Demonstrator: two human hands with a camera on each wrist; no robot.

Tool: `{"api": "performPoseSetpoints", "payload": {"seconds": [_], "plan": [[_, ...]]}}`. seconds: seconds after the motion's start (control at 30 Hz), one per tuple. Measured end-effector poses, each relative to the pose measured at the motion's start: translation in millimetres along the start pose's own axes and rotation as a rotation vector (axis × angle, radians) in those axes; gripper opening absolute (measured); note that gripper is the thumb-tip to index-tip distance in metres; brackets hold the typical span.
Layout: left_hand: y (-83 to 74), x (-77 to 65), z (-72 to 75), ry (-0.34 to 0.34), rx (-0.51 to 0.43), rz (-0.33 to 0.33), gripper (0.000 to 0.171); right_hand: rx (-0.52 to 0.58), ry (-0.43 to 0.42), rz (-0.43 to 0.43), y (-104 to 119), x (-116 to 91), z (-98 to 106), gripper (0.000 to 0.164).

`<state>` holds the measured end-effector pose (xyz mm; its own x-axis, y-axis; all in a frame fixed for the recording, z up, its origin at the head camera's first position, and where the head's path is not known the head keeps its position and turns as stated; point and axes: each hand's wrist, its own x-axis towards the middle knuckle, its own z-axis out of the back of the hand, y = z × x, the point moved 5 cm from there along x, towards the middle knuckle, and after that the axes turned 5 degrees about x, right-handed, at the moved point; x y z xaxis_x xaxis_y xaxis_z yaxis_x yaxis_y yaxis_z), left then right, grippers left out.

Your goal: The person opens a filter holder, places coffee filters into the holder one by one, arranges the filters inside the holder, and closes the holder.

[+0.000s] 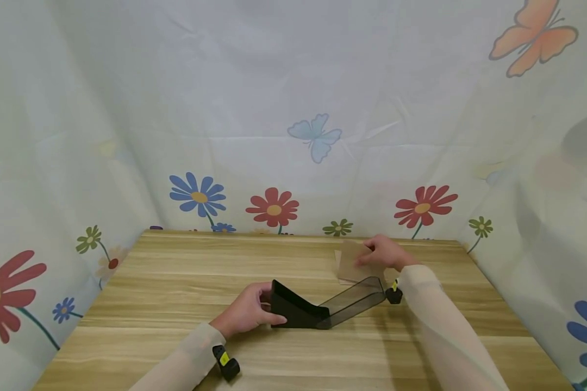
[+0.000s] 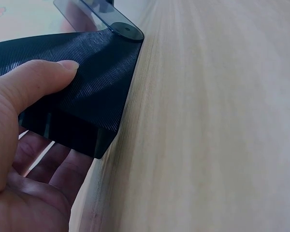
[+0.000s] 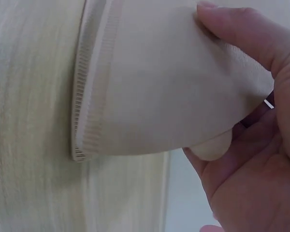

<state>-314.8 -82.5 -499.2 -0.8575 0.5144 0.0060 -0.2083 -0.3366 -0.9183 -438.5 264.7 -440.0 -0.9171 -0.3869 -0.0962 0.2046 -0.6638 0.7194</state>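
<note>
My hands are working well apart: the left hand (image 1: 247, 309) is gripping the wide end of the black holder (image 1: 293, 313), thumb pressing on its ribbed side, and the right hand (image 1: 385, 254) is pinching the tan papers (image 1: 350, 262) towards the back of the counter (image 1: 191, 271). The papers are looking thin, light and easily creased, so I am judging that a gentle pinch near the edge, away from the crimped seam, is serving best. The holder is seeming stiff and fairly light, its ribs probably giving my thumb some grip. The clear lid (image 1: 354, 296) is standing open from the holder's narrow end, slanting up towards my right wrist and partly getting in the way between holder and papers. A flowered curtain (image 1: 254, 70) is hanging behind the counter
</note>
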Motion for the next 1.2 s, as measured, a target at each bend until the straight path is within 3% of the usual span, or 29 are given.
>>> {"api": "performPoseSetpoints", "payload": {"seconds": [0.1, 0.43, 0.97, 1.2], "plan": [[0.0, -0.3, 0.1, -0.002, -0.003, 0.002, 0.041, 0.044, 0.0, 0.004, 3.4, -3.1, 3.7, 0.051], [-3.7, -1.7, 1.1, -0.009, 0.015, -0.006, 0.04, 0.069, 0.011, 0.006, 16.4, -15.3, 7.6, 0.025], [-7.1, -3.0, 1.2, -0.017, 0.019, 0.001, 0.04, 0.052, 0.023, 0.045, 50.6, -22.3, 12.5, 0.033], [-6.8, -2.7, 0.8, -0.013, 0.012, -0.009, 0.04, 0.035, 0.026, 0.102, 62.6, -23.2, 14.1, 0.047]]}}
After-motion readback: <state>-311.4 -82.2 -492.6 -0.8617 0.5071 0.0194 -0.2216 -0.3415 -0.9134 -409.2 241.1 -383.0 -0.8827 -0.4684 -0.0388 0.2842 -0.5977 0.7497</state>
